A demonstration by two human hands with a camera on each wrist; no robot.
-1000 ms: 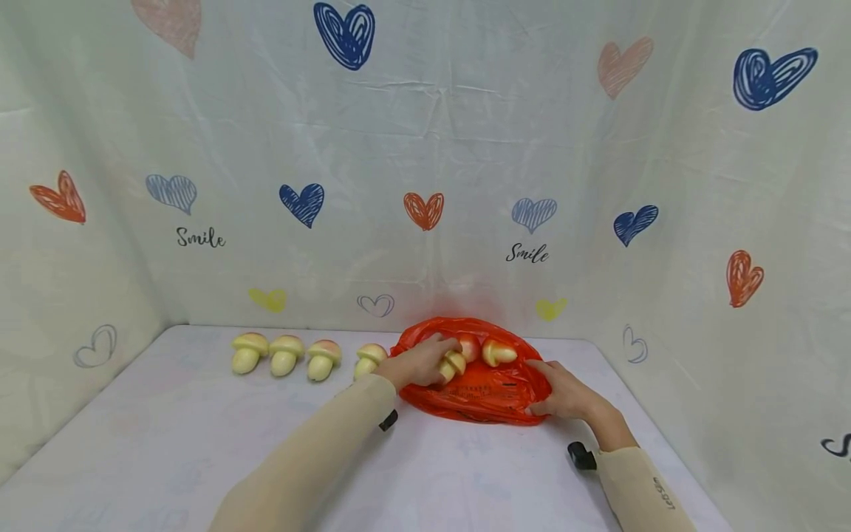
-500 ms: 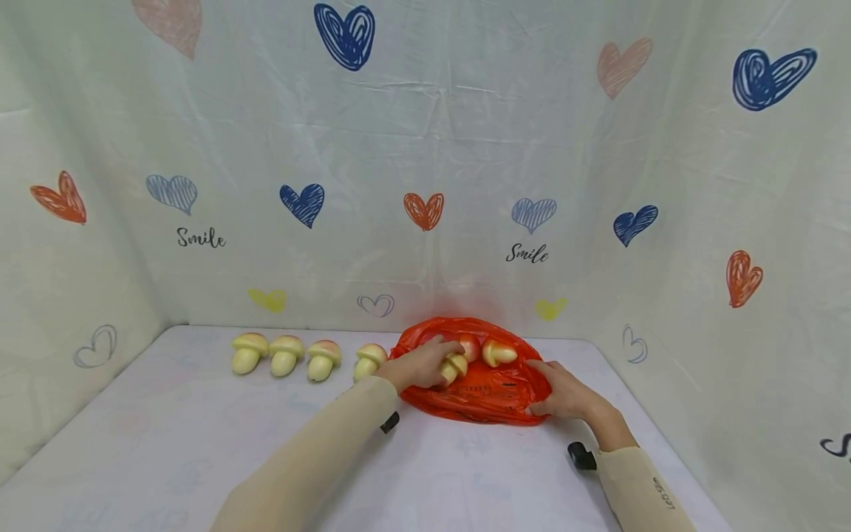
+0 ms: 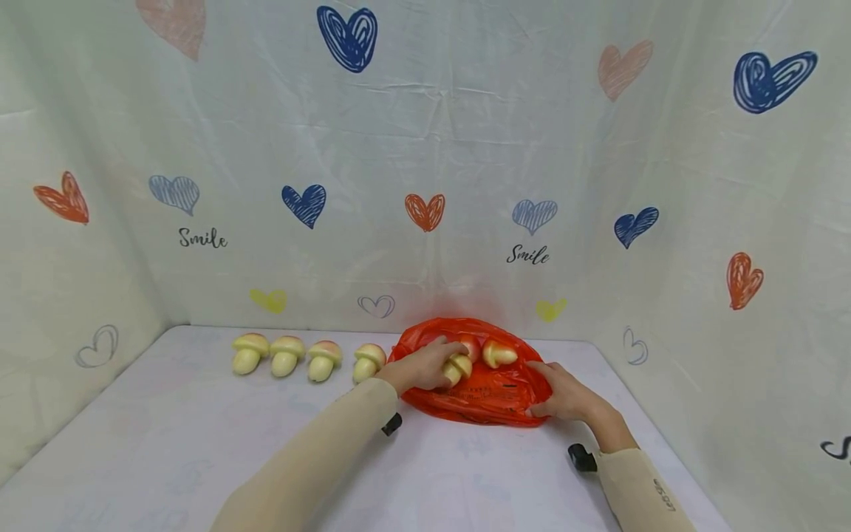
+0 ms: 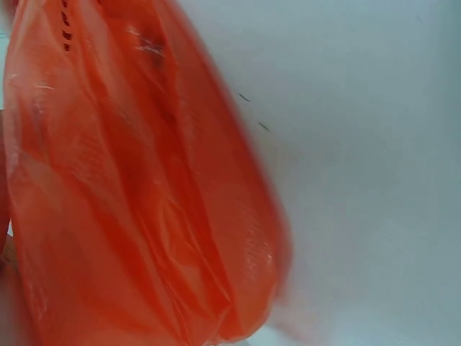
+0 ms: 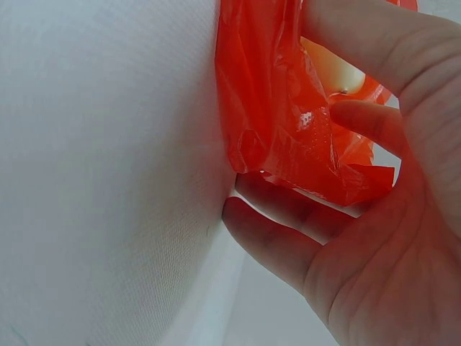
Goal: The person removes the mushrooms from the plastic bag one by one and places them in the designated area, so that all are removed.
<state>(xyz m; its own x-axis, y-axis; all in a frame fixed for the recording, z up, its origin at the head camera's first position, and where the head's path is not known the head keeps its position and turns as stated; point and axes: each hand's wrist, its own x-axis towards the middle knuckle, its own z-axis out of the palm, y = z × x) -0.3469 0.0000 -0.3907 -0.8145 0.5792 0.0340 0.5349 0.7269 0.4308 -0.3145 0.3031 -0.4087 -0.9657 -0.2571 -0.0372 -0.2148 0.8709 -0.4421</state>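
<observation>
A red plastic bag (image 3: 482, 405) lies with its mouth spread open at the back of the table. My left hand (image 3: 423, 366) reaches into it and grips a mushroom (image 3: 459, 369) with a pale stem and yellowish cap. Beside that, inside the bag, lie another mushroom (image 3: 499, 354) and a rounded reddish thing (image 3: 471, 345), partly covered by my fingers. At the right edge, my right hand (image 3: 568, 391) holds the bag's rim, thumb and fingers on either side of the plastic (image 5: 288, 108). In the left wrist view the bag (image 4: 144, 216) hides most of the left hand.
Several more mushrooms stand in a row on the white table (image 3: 166, 443) left of the bag, the nearest mushroom (image 3: 368, 363) close to my left wrist. A white curtain (image 3: 425, 148) with printed hearts hangs behind and at both sides.
My left hand has shifted slightly to the right inside the bag, carrying the mushroom with it. The right hand keeps its hold on the rim.
</observation>
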